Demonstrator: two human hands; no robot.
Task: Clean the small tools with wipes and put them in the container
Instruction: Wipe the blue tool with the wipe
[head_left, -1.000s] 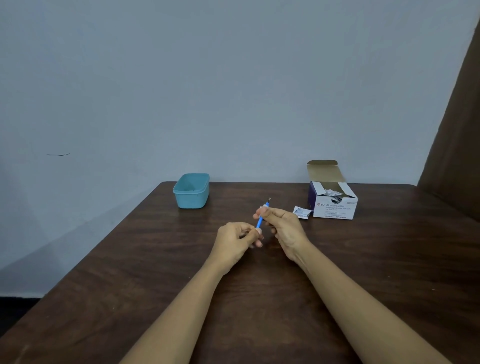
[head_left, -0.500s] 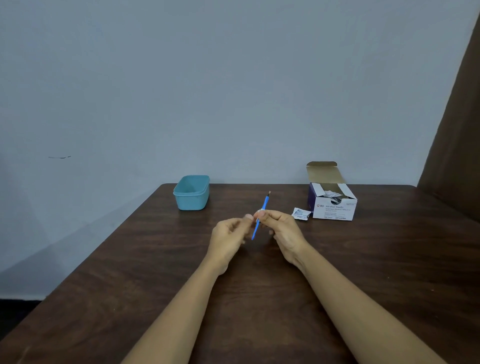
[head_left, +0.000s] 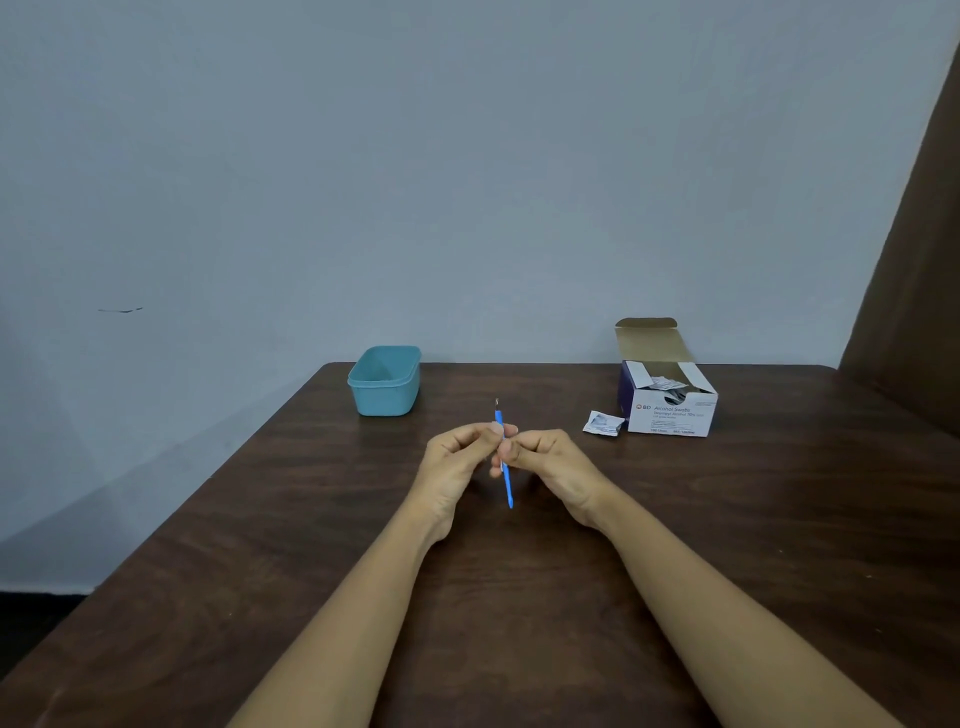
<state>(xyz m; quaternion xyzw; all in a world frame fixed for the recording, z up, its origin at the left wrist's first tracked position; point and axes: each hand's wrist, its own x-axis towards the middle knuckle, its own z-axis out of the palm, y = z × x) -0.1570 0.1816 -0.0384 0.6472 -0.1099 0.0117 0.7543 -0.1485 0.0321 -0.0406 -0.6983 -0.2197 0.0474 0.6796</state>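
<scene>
Blue and slim, the small tool (head_left: 504, 462) stands nearly upright above the middle of the dark wood table (head_left: 260, 545), its thin metal tip pointing up toward the wall and its lower end hanging free just over the tabletop. Both bare forearms reach in from the near edge and meet at the tool. The left hand (head_left: 457, 460) is curled, palm turned inward, its fingers (head_left: 496, 430) pinched together on the upper part of the shaft; a bit of white shows between them and the shaft, too small to identify for certain. The right hand (head_left: 556, 465) is loosely fisted just right of the tool, its thumb and forefinger closed on the shaft a little lower down. Beyond the tool and to its left, near the far table edge, sits the teal container (head_left: 385, 382), open-topped and well apart from the hands. Beyond the tool to its right stands the opened box of alcohol swabs (head_left: 670, 402), flap raised, with a torn wipe packet (head_left: 602, 423) lying just beside its left side. Bare wood lies all around the tool, broadest toward the near edge on either side of the forearms.
</scene>
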